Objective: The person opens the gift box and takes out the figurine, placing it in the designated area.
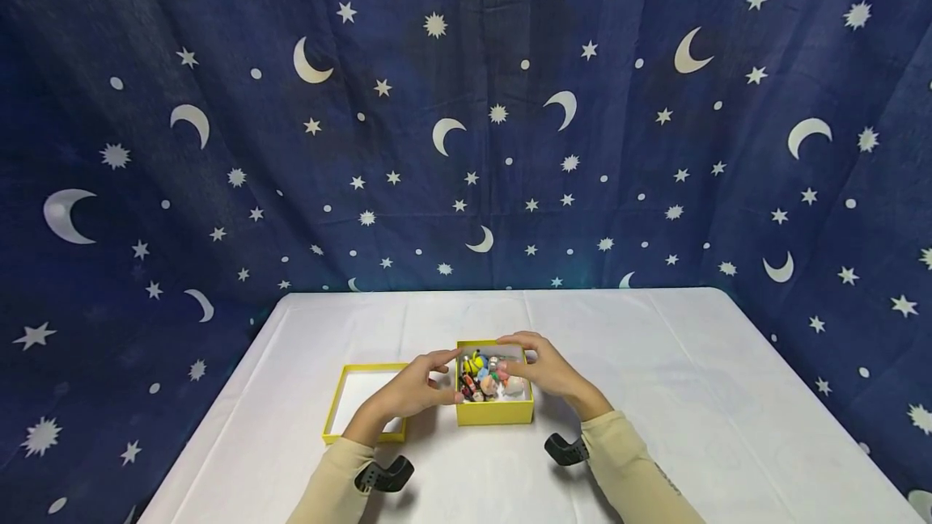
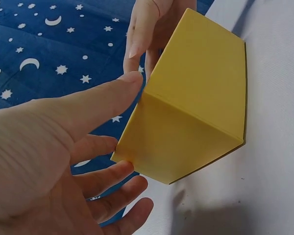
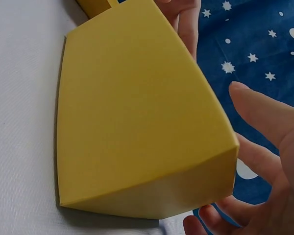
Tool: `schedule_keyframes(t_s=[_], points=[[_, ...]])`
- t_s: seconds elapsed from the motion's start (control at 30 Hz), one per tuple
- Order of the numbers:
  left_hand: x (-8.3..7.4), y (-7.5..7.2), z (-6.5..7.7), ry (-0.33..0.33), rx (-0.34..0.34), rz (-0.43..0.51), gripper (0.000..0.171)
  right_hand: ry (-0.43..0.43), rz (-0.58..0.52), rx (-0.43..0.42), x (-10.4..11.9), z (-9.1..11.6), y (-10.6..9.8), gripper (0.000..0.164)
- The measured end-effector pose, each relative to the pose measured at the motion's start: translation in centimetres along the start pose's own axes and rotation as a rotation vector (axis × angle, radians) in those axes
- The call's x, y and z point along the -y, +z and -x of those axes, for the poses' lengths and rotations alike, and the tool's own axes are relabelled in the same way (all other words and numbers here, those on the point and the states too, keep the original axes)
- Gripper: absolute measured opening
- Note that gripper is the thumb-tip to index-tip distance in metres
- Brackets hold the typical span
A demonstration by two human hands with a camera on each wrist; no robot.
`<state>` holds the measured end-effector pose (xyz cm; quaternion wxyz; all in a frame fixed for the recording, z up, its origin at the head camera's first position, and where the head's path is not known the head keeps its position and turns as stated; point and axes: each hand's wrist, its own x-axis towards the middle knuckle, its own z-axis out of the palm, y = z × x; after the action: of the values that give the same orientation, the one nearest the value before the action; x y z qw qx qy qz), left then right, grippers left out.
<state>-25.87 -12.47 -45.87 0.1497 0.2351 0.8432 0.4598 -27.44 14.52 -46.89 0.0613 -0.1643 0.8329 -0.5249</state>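
While the yellow box (image 1: 495, 414) stands on the white tabletop (image 1: 670, 403) with small colourful figures (image 1: 489, 385) jumbled inside, the left hand (image 1: 413, 386) sits at its left side, fingers loosely spread, and the right hand (image 1: 548, 367), likewise relaxed, at its right; a shallow yellow lid (image 1: 361, 395), white inside, lies left.

Three cams on one yellow box (image 1: 495, 414), head one well back, wrist ones right up close.
Head view faces forward and down across the white table (image 1: 655, 419) to the starry backdrop (image 1: 480, 83). Each wrist view looks past its own palm, left hand (image 2: 54, 152) or right hand (image 3: 280, 191), at the box's outer walls, rolled sideways: tabletop's on the right in the left one, flipped in the other. Both share box, tabletop and backdrop.
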Motion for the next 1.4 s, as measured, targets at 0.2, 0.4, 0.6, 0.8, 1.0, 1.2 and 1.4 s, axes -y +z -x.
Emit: schedule_keyframes(t_s=[0.2, 0.4, 0.6, 0.8, 1.0, 1.2, 1.4], points=[[0.0, 0.0, -0.3, 0.009, 0.001, 0.005, 0.075, 0.041, 0.008, 0.036, -0.3, -0.1, 0.1, 0.045], [0.0, 0.1, -0.4, 0.013, -0.01, 0.001, 0.075, -0.011, 0.047, 0.066, -0.4, -0.1, 0.3, 0.04], [0.1, 0.2, -0.5, 0.008, -0.011, 0.009, 0.075, -0.054, 0.083, 0.052, -0.4, -0.2, 0.9, 0.037], [0.2, 0.3, -0.5, -0.002, -0.021, 0.043, 0.076, -0.117, 0.167, 0.015, -0.2, -0.1, 1.5, 0.039], [0.2, 0.3, -0.5, -0.004, -0.026, 0.038, 0.076, -0.02, 0.17, -0.019, 0.0, 0.1, 2.0, 0.036], [0.3, 0.4, -0.5, 0.004, -0.021, 0.051, 0.076, 0.023, 0.188, -0.037, 0.1, 0.1, 2.4, 0.031], [0.4, 0.5, -0.4, 0.009, -0.015, 0.034, 0.076, 0.054, 0.189, -0.056, 0.0, 0.1, 2.9, 0.023]])
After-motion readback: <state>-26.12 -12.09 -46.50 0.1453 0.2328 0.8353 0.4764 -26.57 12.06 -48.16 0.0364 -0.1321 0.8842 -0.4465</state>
